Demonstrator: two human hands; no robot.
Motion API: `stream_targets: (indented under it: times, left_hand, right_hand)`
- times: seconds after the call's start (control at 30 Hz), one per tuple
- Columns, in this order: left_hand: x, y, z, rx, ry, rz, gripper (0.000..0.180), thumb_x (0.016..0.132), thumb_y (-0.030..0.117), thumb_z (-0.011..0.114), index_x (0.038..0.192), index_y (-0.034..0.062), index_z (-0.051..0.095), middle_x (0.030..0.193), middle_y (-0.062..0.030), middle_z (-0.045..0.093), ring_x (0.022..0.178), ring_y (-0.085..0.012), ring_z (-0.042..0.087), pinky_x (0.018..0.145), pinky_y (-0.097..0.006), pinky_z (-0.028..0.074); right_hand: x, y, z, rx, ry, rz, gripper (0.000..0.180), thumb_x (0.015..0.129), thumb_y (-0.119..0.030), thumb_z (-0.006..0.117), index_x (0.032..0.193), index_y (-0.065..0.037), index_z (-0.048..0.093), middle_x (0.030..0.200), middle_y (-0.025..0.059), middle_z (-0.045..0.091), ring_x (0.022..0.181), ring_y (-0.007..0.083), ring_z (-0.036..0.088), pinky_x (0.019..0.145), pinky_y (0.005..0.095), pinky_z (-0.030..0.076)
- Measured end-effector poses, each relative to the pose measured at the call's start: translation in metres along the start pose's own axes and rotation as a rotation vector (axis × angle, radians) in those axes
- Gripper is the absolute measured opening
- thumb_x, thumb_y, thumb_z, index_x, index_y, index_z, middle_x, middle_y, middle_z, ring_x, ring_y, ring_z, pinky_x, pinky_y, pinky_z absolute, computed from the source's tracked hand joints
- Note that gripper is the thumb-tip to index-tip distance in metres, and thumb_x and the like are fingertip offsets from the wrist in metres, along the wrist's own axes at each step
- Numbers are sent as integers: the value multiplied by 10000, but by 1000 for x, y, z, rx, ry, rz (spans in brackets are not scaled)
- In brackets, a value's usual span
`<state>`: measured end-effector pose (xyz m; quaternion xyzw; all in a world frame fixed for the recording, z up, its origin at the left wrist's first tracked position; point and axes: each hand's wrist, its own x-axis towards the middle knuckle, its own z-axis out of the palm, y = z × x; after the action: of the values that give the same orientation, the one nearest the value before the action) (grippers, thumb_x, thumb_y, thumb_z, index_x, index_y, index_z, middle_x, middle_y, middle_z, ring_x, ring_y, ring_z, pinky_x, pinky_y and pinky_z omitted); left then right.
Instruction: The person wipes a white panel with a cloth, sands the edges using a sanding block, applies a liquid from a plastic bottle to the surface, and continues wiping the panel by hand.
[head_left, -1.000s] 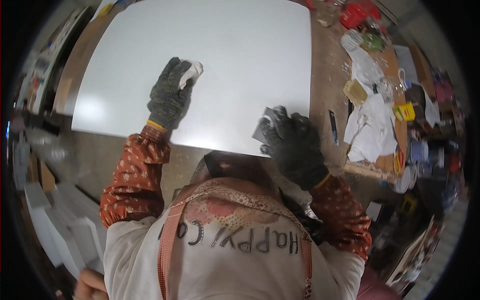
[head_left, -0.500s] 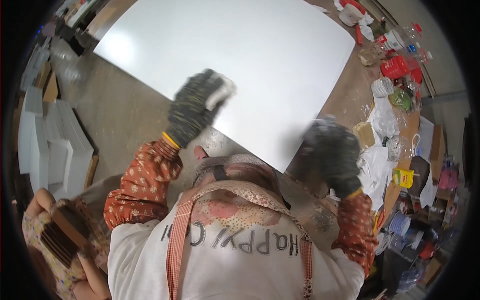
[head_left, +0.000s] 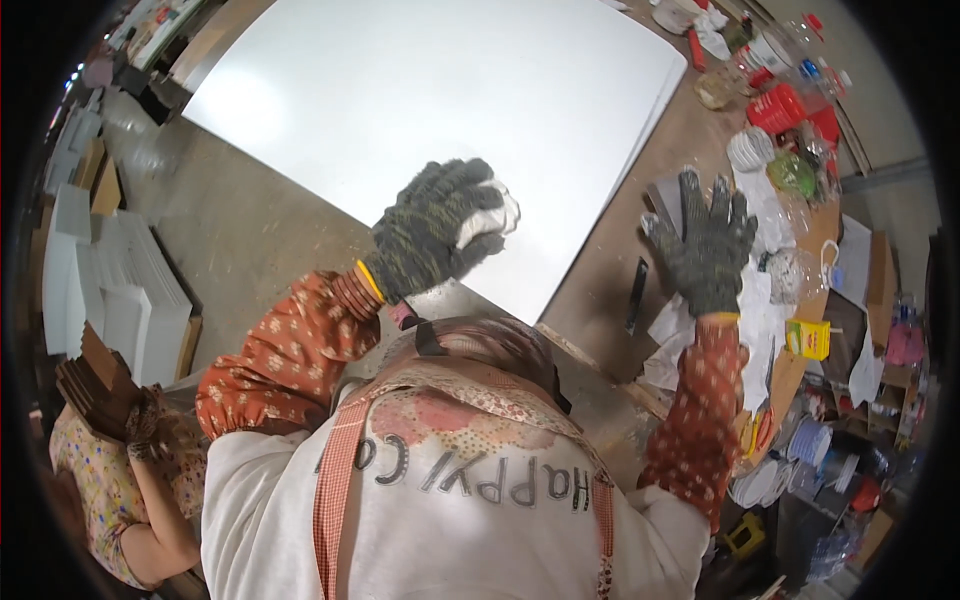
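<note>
A large glossy white board [head_left: 430, 110] lies on the table, one corner pointing toward me. My left hand [head_left: 435, 228], in a dark green patterned glove, is closed around a wad of white cloth [head_left: 490, 212] and rests over the board near its close edge. To the right of the board, my right hand [head_left: 705, 245], gloved alike, has its fingers spread over the cluttered side of the table and holds nothing visible. A flat grey piece [head_left: 664, 205] lies beside its fingers, partly covered. Left of that wrist is a black, narrow tool, perhaps a utility knife [head_left: 636, 295].
Along the right side lie plastic bottles [head_left: 800, 50], a red container [head_left: 775, 108], crumpled white sheeting [head_left: 755, 330] and a yellow box [head_left: 808, 339]. Stacked white panels [head_left: 130, 290] stand on the left. At lower left, another person holds brown strips [head_left: 98, 385].
My left hand has shifted right and slightly nearer with the cloth. My right hand has moved from the board's near corner rightward and farther away, fingers now spread. The other person's brown strips have moved left.
</note>
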<state>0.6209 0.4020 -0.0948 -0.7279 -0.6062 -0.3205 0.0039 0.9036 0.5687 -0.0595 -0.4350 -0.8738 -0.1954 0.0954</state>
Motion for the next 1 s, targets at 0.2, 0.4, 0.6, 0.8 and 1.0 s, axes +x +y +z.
stream_targets:
  times: [0.2, 0.4, 0.6, 0.8, 1.0]
  left_hand:
    - [2, -28, -12, -12, 85, 109, 199, 792, 135, 704, 983, 130, 647, 1070, -105, 651, 1135, -282, 589, 1011, -430, 454]
    - [-17, -88, -37, 168, 87, -173, 222, 827, 93, 640, 1048, 77, 629, 1132, -130, 622, 1152, -351, 540, 966, -430, 435]
    - [-21, -92, -46, 13, 176, -195, 167, 826, 76, 625, 989, 42, 618, 1054, -137, 630, 1030, -323, 590, 905, -411, 465]
    - [-19, -83, -43, 219, 164, -240, 173, 807, 94, 650, 979, 89, 659, 1090, -127, 632, 1096, -318, 577, 948, -414, 452]
    - [-28, -87, -44, 125, 175, -270, 289, 808, 133, 682, 1088, 81, 630, 1146, -132, 618, 1124, -315, 569, 976, -418, 442]
  right_hand:
    - [-38, -4, 2, 206, 187, -9, 436, 840, -422, 599, 1164, -130, 614, 942, 125, 623, 884, 313, 609, 744, 448, 495]
    - [-129, -79, 7, 57, -46, -7, 402, 892, -352, 584, 1184, -76, 577, 1167, 130, 605, 1093, 292, 555, 879, 472, 446]
    - [-177, -56, -3, 401, -170, -328, 380, 919, -237, 531, 1260, -70, 551, 1241, 127, 591, 1122, 295, 540, 914, 481, 416]
    - [-158, -50, -18, 501, -162, -160, 324, 901, -102, 543, 1217, -35, 576, 1173, 94, 633, 967, 256, 609, 781, 408, 480]
    - [-50, -102, -45, 844, 129, -357, 304, 843, -28, 541, 1134, -60, 622, 1017, 115, 667, 902, 280, 637, 760, 407, 515]
